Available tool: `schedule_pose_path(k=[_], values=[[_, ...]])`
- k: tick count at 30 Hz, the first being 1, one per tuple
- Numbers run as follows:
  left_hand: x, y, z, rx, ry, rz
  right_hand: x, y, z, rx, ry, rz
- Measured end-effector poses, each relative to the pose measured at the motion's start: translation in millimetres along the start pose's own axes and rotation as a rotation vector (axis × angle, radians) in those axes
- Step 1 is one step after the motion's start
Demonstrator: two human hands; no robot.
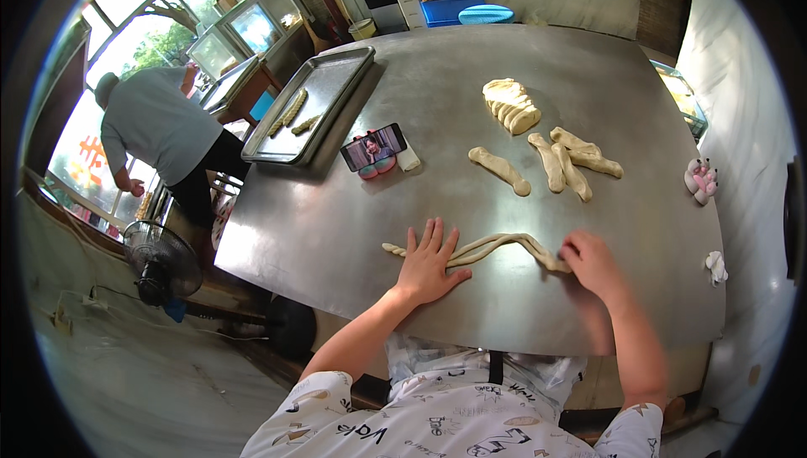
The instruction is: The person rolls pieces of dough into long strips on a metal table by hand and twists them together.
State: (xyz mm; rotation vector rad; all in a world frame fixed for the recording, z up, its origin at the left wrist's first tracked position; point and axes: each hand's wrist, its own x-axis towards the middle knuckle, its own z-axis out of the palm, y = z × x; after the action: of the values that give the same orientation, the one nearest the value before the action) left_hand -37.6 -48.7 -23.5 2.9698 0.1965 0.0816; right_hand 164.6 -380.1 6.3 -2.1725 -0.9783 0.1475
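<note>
A long, doubled rope of pale dough (pixel 504 240) lies on the metal table (pixel 353 218) between my hands. Its left end is twisted and sticks out past my left hand (pixel 430 266), which rests flat over the rope with spread fingers. At the right end, my right hand (pixel 587 264) has its fingers curled on the dough; it looks slightly blurred. Farther back lie several short dough strips, one (pixel 499 171) apart from the others (pixel 570 171), which partly overlap. Behind them sits a sliced block of dough (pixel 512 106).
A metal tray (pixel 252 154) with twisted dough pieces stands at the table's left rear, near a propped phone (pixel 373 148). Small figurines (pixel 701 180) and a crumpled white tissue (pixel 716 267) are at the right edge. A person (pixel 157 117) and a fan (pixel 157 262) are beyond the left side.
</note>
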Motion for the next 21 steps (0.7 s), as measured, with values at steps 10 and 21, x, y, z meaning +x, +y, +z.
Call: schedule_pose_path(k=[10,21], values=[[-13.5,-3.5,6.0,-0.061,0.032,-0.010,9.2,-22.7,61.0,-0.290,0.115,-0.167],[-20.8,-8.2,11.5,-0.124,0.037,0.015,-9.5,-24.3,15.7,0.408,0.091,0.162]])
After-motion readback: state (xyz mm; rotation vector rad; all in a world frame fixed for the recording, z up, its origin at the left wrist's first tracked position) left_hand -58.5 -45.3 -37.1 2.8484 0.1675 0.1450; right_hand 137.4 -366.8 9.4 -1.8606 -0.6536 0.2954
